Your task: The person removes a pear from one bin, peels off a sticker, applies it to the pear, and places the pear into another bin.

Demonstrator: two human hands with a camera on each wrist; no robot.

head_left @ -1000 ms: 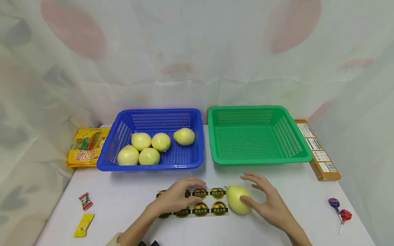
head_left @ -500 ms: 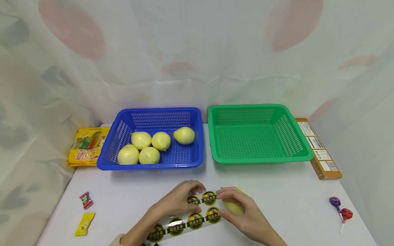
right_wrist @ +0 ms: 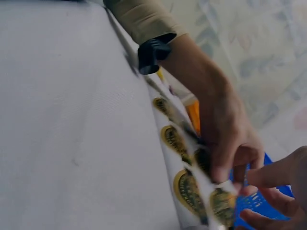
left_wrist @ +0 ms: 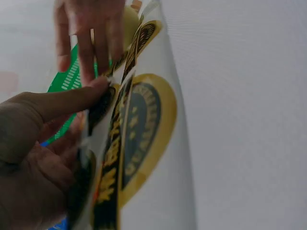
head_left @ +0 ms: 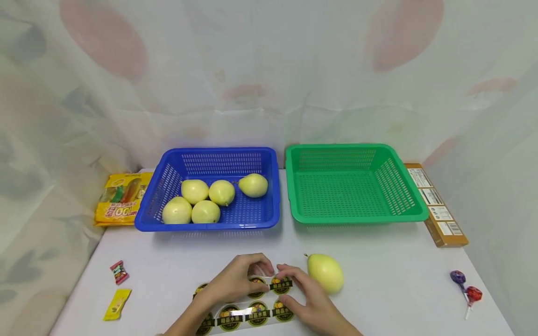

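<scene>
**Both hands on the sticker sheet, pear loose beside them**

Your white desk (head_left: 399,280) carries everything. At its back sit two slotted baskets side by side: the blue basket (head_left: 269,186) on the left with five yellow pears (head_left: 210,198) inside, four bunched at left, one apart toward the right wall; the green basket (head_left: 357,217) on the right, just beside it. A long brown box (head_left: 437,205) lies along the green basket's right side. A yellow snack bag (head_left: 119,205) lies left of the blue basket.

Front centre: the sticker sheet (head_left: 248,312), a strip of round black-and-gold labels, partly lifted off the desk and bowed. Your left hand (head_left: 231,282) holds it from above, fingers curled over the top edge, thumb underneath; the left wrist view shows the thumb pressed to a label edge. Your right hand (head_left: 308,298) pinches the sheet's right end, fingertips meeting the left hand's at one sticker near the top right corner. Can't tell whether that sticker is peeling free.

A single pear (head_left: 325,273) lies on the desk just right of your right hand, stem pointing up-left, close to the fingers but not gripped.

Small stuff: two lollipops (head_left: 464,287) at far right, a red candy (head_left: 119,272) and a yellow candy wrapper (head_left: 116,304) at far left.
</scene>
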